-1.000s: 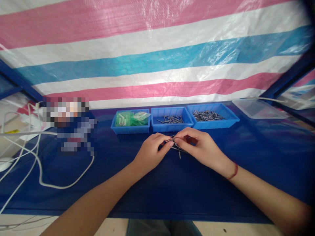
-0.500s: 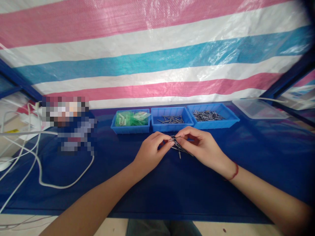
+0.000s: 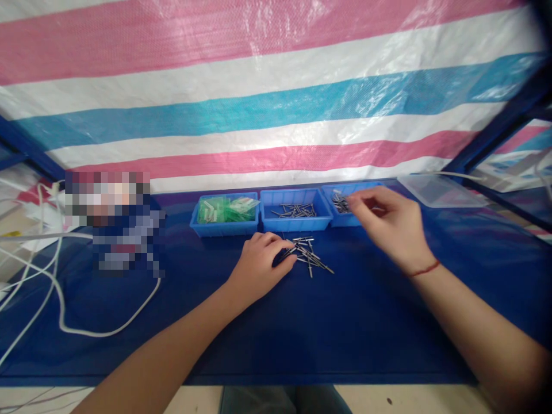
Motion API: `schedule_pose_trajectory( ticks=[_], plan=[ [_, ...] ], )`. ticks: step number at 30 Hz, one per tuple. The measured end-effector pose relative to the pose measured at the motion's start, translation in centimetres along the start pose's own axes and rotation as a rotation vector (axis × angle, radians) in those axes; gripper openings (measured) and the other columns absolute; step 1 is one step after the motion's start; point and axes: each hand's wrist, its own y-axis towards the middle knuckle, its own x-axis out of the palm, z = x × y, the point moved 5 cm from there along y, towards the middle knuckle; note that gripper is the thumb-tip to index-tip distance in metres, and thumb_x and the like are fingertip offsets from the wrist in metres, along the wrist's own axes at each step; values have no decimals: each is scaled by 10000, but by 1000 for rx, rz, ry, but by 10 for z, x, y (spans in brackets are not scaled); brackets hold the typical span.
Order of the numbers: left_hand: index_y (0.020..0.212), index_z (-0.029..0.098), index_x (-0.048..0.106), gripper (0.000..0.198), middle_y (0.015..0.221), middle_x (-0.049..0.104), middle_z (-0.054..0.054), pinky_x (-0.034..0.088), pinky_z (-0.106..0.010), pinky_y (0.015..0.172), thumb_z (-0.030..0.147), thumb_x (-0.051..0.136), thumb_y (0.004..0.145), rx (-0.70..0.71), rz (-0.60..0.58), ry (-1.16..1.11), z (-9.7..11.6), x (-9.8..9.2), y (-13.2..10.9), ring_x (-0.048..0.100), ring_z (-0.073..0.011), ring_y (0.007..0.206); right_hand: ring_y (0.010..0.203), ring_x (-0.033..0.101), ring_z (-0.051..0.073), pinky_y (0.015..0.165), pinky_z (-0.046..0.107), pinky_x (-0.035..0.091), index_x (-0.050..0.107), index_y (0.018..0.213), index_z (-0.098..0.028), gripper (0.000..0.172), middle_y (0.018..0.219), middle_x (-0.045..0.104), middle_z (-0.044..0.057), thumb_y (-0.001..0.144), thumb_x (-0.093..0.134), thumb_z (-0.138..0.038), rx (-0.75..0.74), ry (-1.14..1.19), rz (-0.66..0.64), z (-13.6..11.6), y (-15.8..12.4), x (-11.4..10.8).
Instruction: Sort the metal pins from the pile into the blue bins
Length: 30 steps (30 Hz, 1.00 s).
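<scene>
A small loose pile of metal blind rivets (image 3: 311,256) lies on the blue table. My left hand (image 3: 263,263) rests at the pile's left edge, thumb and fingers apart with a gap between them. My right hand (image 3: 392,227) is raised at the right blue bin (image 3: 356,220), its thumb and forefinger pinched together over the bin. Whatever those fingertips may hold is too small to make out. More rivets (image 3: 340,201) lie in that bin, partly hidden by the hand. The middle blue bin (image 3: 295,225) also contains rivets (image 3: 297,211).
A left blue bin (image 3: 224,231) holds green plastic packets (image 3: 226,209). A clear plastic lid (image 3: 440,191) lies at the back right. White cables (image 3: 92,332) loop over the table's left side, beside a blurred-out patch. A striped plastic sheet (image 3: 259,121) hangs behind the bins.
My right hand has left the pile and moved right and away from me to the right bin. My left hand has stayed by the pile, its fingers now parted. More of the pile shows.
</scene>
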Motion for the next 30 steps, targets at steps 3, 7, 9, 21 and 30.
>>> schedule_pose_trajectory(
  ticks=[3, 7, 9, 21, 30],
  plan=[
    [1024, 248, 668, 232, 1040, 633, -30, 392, -365, 853, 381, 595, 849, 5, -66, 76, -4, 2, -2, 530, -223, 987, 685, 573, 225, 658, 375, 429, 644, 783, -257, 183, 760, 651, 67, 854, 540, -388, 12, -198, 100, 24, 13, -21],
    [1002, 256, 654, 180, 1011, 650, -7, 368, -348, 800, 350, 561, 881, 11, -104, 117, -6, 1, -2, 544, -204, 956, 657, 555, 254, 586, 375, 390, 622, 714, -277, 239, 691, 620, 58, 846, 514, -444, 31, -435, 126, 51, 22, -31],
    [979, 251, 650, 161, 982, 666, 3, 354, -345, 788, 325, 528, 906, 18, -119, 127, -5, 0, -2, 558, -193, 932, 633, 552, 257, 560, 368, 377, 619, 702, -276, 259, 656, 606, 54, 845, 504, -458, 48, -455, 121, 55, 23, -30],
    [945, 211, 636, 247, 989, 664, -15, 395, -313, 789, 278, 399, 966, -41, -18, 26, -8, -4, 1, 597, -172, 932, 615, 577, 166, 596, 302, 431, 643, 693, -206, 219, 694, 649, 30, 849, 558, -335, -163, -11, -233, -33, -22, 27],
    [920, 188, 597, 163, 922, 657, -44, 460, -285, 819, 255, 450, 940, 4, 232, -227, -2, -18, 1, 613, -164, 875, 575, 509, 132, 524, 264, 426, 641, 859, -187, 232, 663, 588, 3, 815, 616, -413, 110, 428, -474, -35, -48, 64]
  ],
)
